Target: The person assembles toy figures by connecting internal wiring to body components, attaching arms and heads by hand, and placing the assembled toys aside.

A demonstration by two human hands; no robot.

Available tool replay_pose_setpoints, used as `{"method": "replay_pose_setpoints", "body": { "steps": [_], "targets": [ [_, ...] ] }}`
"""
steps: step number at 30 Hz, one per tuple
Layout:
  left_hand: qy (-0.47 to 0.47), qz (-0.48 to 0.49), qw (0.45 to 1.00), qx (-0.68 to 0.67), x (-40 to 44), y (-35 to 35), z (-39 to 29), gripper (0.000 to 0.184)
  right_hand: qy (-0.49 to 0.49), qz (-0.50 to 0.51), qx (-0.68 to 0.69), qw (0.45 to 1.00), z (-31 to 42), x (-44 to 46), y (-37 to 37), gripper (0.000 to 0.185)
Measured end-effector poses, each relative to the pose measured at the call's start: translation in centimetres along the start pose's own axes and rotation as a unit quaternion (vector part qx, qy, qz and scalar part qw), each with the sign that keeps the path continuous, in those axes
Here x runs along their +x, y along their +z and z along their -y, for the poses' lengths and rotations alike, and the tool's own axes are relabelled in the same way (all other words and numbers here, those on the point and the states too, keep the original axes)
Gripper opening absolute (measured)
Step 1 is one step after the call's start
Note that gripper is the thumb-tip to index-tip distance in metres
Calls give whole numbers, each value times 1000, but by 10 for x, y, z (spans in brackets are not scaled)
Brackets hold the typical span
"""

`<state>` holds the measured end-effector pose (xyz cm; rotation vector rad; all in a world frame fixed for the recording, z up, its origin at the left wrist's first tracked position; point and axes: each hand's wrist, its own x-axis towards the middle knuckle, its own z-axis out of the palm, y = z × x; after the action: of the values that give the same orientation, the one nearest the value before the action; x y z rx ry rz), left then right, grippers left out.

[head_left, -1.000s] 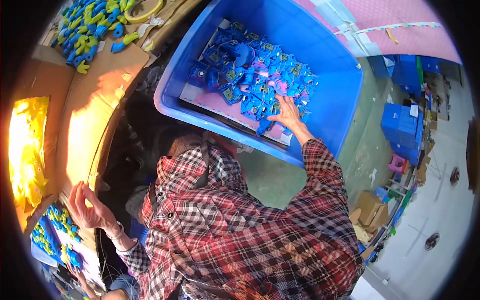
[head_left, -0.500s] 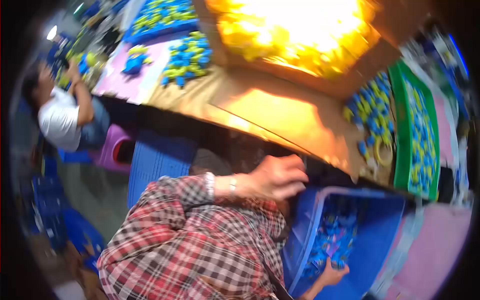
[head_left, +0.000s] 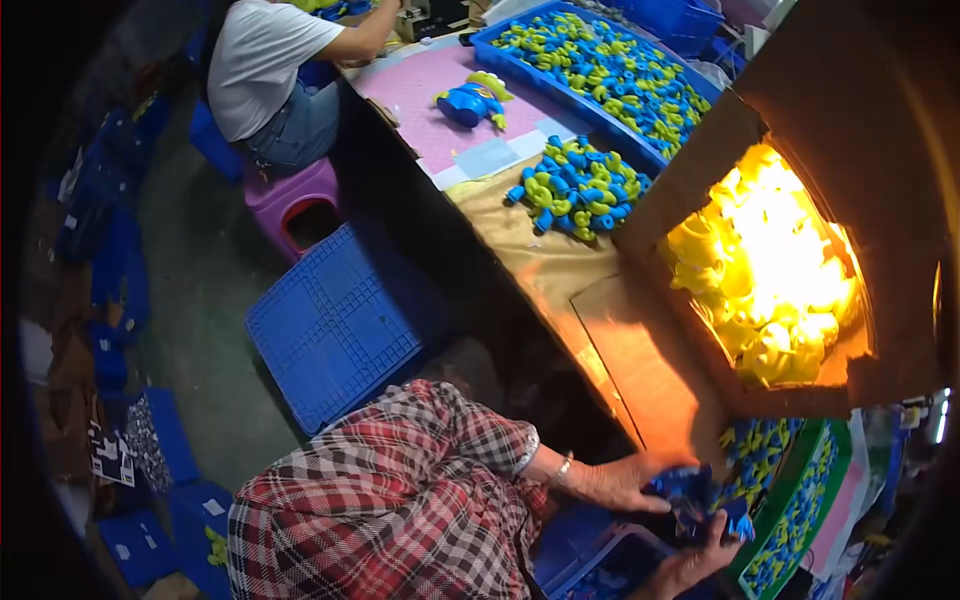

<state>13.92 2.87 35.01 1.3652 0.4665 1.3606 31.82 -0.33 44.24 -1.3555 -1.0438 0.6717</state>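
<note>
My left hand (head_left: 618, 484) reaches in from the checked sleeve, its fingers and thumb closed at the edge of a shiny dark blue toy part (head_left: 688, 487). Opposite it, my right hand (head_left: 702, 556) grips blue plastic pieces (head_left: 738, 524) that stick out past its fingers; their exact shape is hard to make out. Both hands are close together above the blue bin (head_left: 610, 552), beside the table edge. More blue pieces lie inside the bin, mostly in shadow.
A brightly lit cardboard box (head_left: 880, 300) holds yellow parts (head_left: 770, 335). Blue and green parts (head_left: 580, 190) are heaped on the table near a blue tray (head_left: 600, 125). A green tray (head_left: 835, 470) stands right. A blue lid (head_left: 335, 325), purple stool (head_left: 290, 205) and seated person (head_left: 270, 80) are left.
The view has turned toward the right. My right hand has come up out of the bin with blue pieces, and my left hand has moved over to meet it at the blue part.
</note>
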Motion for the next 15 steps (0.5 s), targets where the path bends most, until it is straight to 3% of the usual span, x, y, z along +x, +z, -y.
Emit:
{"method": "replay_pose_setpoints", "body": {
  "steps": [1, 2, 3, 4, 5, 6, 7, 8, 11, 15],
  "targets": [
    [-39, -14, 999, -2, 5, -21, -11, 71, 4, 23, 30, 999, 2, 4, 30, 41],
    [-51, -4, 997, 55, 11, -45, -23, 66, 34, -7, 26, 999, 10, 5, 57, 29],
    [-68, 11, 992, 108, 15, -70, -34, 61, 81, 74, 96, 989, -32, 32, 46, 30],
    [-127, -8, 990, 67, 18, -90, -42, 57, 144, 61, 127, 980, -24, 30, 71, 30],
    [-192, -11, 981, 12, 21, -103, -45, 53, 171, 144, 120, 967, -15, 32, 91, 28],
    [-63, -90, 986, 124, 21, -113, -28, 47, 178, 204, 105, 957, -32, 40, 94, 27],
    [-166, -90, 982, -25, 27, -127, -33, 43, 234, 184, 159, 941, -26, 36, 107, 25],
    [-201, -87, 975, 26, 34, -141, -50, 39, 199, 234, 154, 939, -67, 52, 104, 19],
    [-289, -116, 949, -50, 43, -168, -44, 28, 285, 152, 173, 930, -56, 55, 132, 16],
    [-307, -109, 940, -98, 55, -187, -40, 33, 198, 80, 91, 973, -80, 57, 143, 25]
  ]
}}
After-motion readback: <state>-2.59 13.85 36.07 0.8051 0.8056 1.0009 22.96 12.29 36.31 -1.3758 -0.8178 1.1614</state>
